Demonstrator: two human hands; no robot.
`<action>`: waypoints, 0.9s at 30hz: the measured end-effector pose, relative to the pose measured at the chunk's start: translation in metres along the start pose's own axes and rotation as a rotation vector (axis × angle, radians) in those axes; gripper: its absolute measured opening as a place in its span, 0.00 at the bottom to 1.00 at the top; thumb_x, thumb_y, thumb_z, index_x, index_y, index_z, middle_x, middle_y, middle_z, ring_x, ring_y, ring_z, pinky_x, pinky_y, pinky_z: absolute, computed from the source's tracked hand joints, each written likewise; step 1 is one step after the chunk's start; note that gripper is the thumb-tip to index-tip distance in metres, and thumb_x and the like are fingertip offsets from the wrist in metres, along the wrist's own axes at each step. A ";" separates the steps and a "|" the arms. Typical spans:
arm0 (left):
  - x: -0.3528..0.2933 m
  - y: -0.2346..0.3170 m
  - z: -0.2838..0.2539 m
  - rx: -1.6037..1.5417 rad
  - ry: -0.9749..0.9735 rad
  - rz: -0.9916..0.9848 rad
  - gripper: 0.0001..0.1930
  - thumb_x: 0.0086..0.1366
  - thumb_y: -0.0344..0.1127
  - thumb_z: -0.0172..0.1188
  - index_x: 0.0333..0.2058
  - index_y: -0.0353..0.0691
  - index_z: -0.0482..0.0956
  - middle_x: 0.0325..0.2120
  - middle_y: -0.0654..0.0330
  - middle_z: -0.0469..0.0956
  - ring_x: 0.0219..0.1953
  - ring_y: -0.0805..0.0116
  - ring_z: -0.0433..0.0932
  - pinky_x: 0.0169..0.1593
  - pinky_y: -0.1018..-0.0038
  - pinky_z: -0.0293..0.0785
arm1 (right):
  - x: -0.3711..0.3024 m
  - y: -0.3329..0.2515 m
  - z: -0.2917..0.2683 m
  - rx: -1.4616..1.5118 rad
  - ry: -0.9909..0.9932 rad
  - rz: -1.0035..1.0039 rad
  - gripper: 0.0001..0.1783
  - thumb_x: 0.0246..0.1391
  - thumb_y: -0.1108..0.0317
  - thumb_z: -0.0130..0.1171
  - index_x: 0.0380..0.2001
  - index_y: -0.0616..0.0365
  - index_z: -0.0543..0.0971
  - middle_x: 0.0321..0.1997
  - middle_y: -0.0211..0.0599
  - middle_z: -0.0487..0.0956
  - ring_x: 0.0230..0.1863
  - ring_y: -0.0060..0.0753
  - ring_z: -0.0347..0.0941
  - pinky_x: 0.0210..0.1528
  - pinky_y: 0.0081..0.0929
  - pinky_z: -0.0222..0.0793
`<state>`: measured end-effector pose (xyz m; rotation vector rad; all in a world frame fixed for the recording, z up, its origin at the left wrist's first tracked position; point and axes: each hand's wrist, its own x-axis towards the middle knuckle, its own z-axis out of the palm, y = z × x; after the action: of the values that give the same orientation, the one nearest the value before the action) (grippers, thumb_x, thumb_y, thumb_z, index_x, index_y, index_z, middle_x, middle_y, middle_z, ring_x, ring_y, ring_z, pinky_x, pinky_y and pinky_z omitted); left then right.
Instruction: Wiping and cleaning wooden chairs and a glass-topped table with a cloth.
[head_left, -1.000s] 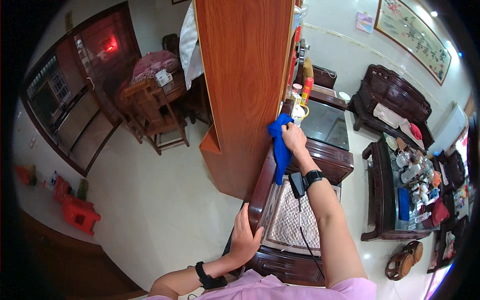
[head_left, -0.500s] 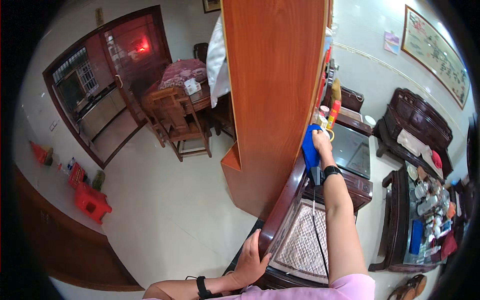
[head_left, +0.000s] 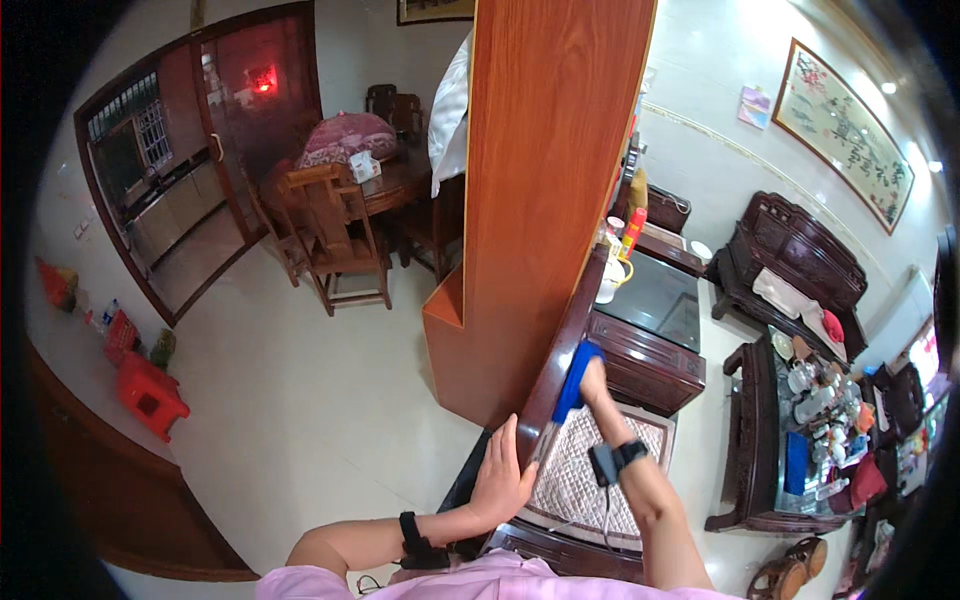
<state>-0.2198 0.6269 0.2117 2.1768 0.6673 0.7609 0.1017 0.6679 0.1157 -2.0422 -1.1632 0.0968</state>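
Observation:
A blue cloth lies against the inner side of a dark wooden backrest, pressed there by my right hand. The fingers of that hand are partly hidden behind the cloth. My left hand lies on the near end of the same backrest, its fingers stretched out and holding nothing. Below my right hand is a quilted pale seat cushion on the wooden seat. Each wrist wears a black strap, and a small dark device with a cable sits at my right one.
A tall orange-brown wooden panel stands right behind the backrest. Beyond the seat is a glass-topped side table with a white pot. To the right stands a crowded coffee table; a dining chair is at far left.
My right hand has drawn the blue cloth nearer along the backrest, away from the side table's items. My left hand stays on the backrest's near end. The view has shifted.

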 end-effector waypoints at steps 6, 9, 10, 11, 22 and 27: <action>0.005 -0.004 -0.003 -0.162 0.116 0.049 0.41 0.66 0.50 0.60 0.67 0.30 0.52 0.60 0.38 0.62 0.62 0.40 0.64 0.64 0.55 0.62 | -0.151 -0.097 -0.014 0.248 -0.203 0.133 0.15 0.56 0.60 0.55 0.38 0.59 0.82 0.39 0.50 0.84 0.42 0.47 0.82 0.43 0.40 0.75; 0.006 -0.007 -0.003 -0.380 0.114 0.018 0.34 0.70 0.48 0.56 0.65 0.32 0.59 0.58 0.40 0.67 0.60 0.42 0.68 0.63 0.59 0.65 | -0.168 -0.131 -0.048 0.244 -0.108 0.036 0.09 0.53 0.65 0.59 0.33 0.59 0.81 0.32 0.42 0.83 0.34 0.37 0.80 0.37 0.36 0.74; 0.005 -0.011 -0.006 -0.417 0.109 0.004 0.32 0.71 0.47 0.55 0.64 0.31 0.60 0.58 0.40 0.68 0.60 0.43 0.68 0.63 0.60 0.64 | -0.166 -0.152 -0.064 0.146 -0.094 -0.051 0.08 0.53 0.65 0.60 0.31 0.59 0.80 0.30 0.40 0.82 0.32 0.36 0.79 0.35 0.35 0.73; 0.001 -0.018 -0.004 -0.456 0.125 -0.011 0.32 0.71 0.47 0.54 0.64 0.31 0.60 0.59 0.40 0.68 0.61 0.44 0.68 0.64 0.60 0.63 | -0.163 -0.171 -0.073 0.104 -0.033 -0.133 0.08 0.52 0.65 0.61 0.29 0.59 0.78 0.26 0.40 0.80 0.27 0.35 0.77 0.31 0.34 0.71; -0.080 -0.043 -0.078 -1.379 -0.146 -0.620 0.17 0.75 0.36 0.47 0.57 0.37 0.71 0.49 0.61 0.76 0.51 0.74 0.74 0.57 0.73 0.69 | -0.174 -0.314 -0.113 -0.135 -0.660 -0.260 0.13 0.54 0.69 0.63 0.43 0.61 0.83 0.40 0.47 0.84 0.43 0.47 0.81 0.47 0.35 0.76; -0.095 -0.100 -0.104 -1.700 0.016 -0.803 0.16 0.74 0.35 0.46 0.56 0.35 0.72 0.49 0.57 0.79 0.50 0.66 0.79 0.56 0.65 0.74 | -0.088 -0.235 -0.112 0.309 -0.145 -0.017 0.18 0.66 0.68 0.54 0.56 0.66 0.76 0.47 0.39 0.83 0.45 0.24 0.78 0.50 0.23 0.73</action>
<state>-0.3793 0.6731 0.1643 0.2921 0.4730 0.5004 -0.0680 0.6030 0.3219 -1.7750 -1.1728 0.3969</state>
